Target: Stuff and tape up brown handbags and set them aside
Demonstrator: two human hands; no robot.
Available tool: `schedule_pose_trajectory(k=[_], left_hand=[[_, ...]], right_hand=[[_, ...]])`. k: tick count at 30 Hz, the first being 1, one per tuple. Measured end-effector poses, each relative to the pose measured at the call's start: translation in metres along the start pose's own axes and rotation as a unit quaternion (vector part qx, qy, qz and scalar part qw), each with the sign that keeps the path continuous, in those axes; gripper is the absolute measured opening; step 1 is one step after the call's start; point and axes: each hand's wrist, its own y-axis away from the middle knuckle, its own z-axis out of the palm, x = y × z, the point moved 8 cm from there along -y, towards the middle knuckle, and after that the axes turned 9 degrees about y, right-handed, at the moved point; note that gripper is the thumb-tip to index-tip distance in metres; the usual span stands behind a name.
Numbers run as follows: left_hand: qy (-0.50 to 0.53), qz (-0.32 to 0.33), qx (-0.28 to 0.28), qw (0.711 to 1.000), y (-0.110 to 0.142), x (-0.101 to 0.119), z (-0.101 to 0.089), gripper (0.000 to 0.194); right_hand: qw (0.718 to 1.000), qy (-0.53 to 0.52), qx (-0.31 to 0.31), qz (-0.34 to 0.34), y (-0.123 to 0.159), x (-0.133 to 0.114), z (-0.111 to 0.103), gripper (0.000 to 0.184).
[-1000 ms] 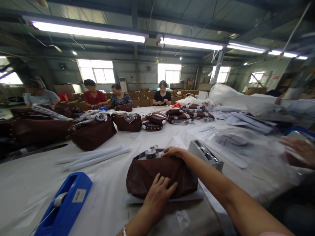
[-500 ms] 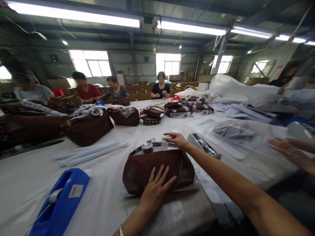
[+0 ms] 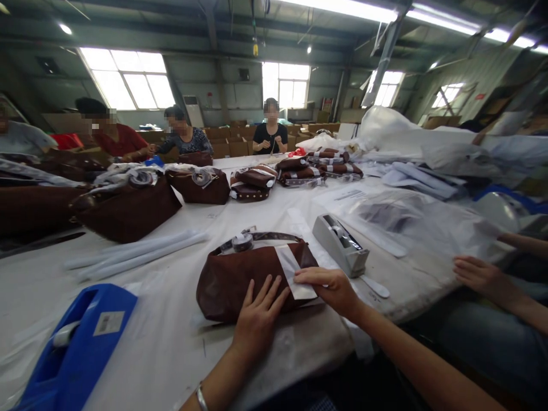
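Note:
A dark brown handbag (image 3: pixel 231 279) stands before me on the white-covered table, its strap arched behind it. A round bundle in clear wrap (image 3: pixel 242 243) sits by the strap. My left hand (image 3: pixel 257 317) lies flat on the front of the bag, fingers spread. Across the bag's right part runs a wide white strip (image 3: pixel 287 260), from the top edge down the front. The fingers of my right hand (image 3: pixel 331 288) are together at the strip's lower part, holding it against the bag; the thumb is hardly visible.
A grey tape dispenser (image 3: pixel 342 248) stands behind my right hand, a blue one (image 3: pixel 96 354) at front left. White rolled sheets (image 3: pixel 141 248) lie left. Several brown bags (image 3: pixel 128 211) line the far side. A co-worker's hand (image 3: pixel 486 279) is at right, near plastic wrap (image 3: pixel 432 222).
My right hand has come down and towards me, bringing the white strip over the bag's front. My left hand stays on the bag. The camera view has tilted down and shifted right.

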Motion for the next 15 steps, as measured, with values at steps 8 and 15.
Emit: schedule_pose_trajectory(k=[8, 15], left_hand=[[0.059, -0.083, -0.025, 0.995, -0.006, -0.002, -0.004, 0.075], [-0.025, -0.033, -0.034, 0.999, -0.008, 0.01, 0.003, 0.073]], right_hand=[[0.976, 0.136, 0.035, -0.165, 0.035, -0.017, 0.026, 0.032], [0.961, 0.189, 0.025, -0.201, 0.066, -0.034, 0.022, 0.035]])
